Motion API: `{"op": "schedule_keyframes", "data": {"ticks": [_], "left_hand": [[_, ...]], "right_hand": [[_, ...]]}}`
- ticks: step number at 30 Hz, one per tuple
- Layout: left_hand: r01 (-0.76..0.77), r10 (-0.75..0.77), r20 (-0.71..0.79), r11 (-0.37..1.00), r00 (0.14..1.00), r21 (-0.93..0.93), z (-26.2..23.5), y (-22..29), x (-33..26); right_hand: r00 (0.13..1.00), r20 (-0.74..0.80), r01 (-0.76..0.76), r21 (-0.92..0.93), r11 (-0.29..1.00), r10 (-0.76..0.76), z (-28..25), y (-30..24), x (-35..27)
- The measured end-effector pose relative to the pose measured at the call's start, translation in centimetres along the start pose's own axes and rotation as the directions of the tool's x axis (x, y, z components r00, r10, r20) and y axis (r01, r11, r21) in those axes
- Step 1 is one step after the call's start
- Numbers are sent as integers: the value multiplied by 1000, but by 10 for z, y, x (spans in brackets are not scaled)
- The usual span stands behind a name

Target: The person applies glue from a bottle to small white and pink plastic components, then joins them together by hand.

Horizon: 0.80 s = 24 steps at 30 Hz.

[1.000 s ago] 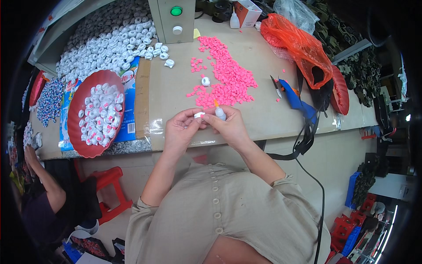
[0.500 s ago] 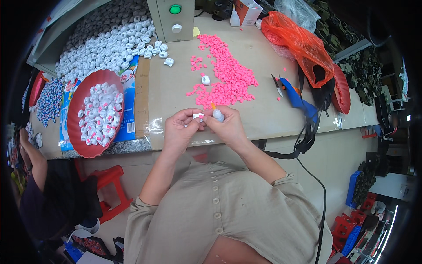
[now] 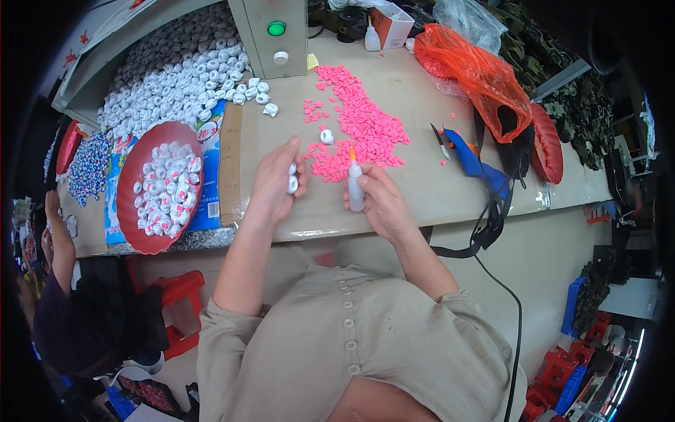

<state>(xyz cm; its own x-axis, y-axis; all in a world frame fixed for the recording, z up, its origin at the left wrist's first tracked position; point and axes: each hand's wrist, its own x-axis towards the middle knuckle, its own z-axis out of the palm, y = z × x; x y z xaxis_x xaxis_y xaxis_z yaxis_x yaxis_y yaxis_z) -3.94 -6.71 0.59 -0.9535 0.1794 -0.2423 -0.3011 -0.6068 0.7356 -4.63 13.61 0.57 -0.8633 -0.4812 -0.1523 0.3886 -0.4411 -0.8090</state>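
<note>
My left hand [image 3: 273, 184] is raised over the table's near part, its fingers curled round small white rounded pieces [image 3: 292, 184] that show at the palm. Upright in my right hand [image 3: 383, 204] is a small white squeeze bottle [image 3: 356, 191] with an orange tip, gripped between thumb and fingers. Just beyond my hands spreads a heap of tiny pink pieces [image 3: 369, 126]. At its left edge lies a single white piece [image 3: 326, 137] with dark spots and a bit of pink by its top.
At left, a red scalloped tray [image 3: 126, 200] holds white pieces with pink bits. Behind it, a large pile of white pieces [image 3: 169, 84] lies by a grey box with a green button [image 3: 277, 29]. Scissors-like blades [image 3: 441, 141], blue cloth [image 3: 474, 162] and an orange bag [image 3: 471, 70] lie right.
My hands have moved apart from their meeting point at the table edge. The left one turned and rose leftward with white pieces; the right one now holds the bottle upright.
</note>
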Motion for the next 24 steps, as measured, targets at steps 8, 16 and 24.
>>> {"op": "schedule_keyframes", "data": {"ticks": [8,16,24], "left_hand": [[-288,334,377,-285,864,914,30,6,48],[-294,491,31,471,871,832,26,12,28],[-137,180,-194,967,964,217,31,-33,-32]], "right_hand": [[997,-14,82,65,995,-81,-25,-24,-2],[956,-121,271,14,963,-267,-25,-16,5],[933,-54,358,39,933,-356,-3,-5,10]]}}
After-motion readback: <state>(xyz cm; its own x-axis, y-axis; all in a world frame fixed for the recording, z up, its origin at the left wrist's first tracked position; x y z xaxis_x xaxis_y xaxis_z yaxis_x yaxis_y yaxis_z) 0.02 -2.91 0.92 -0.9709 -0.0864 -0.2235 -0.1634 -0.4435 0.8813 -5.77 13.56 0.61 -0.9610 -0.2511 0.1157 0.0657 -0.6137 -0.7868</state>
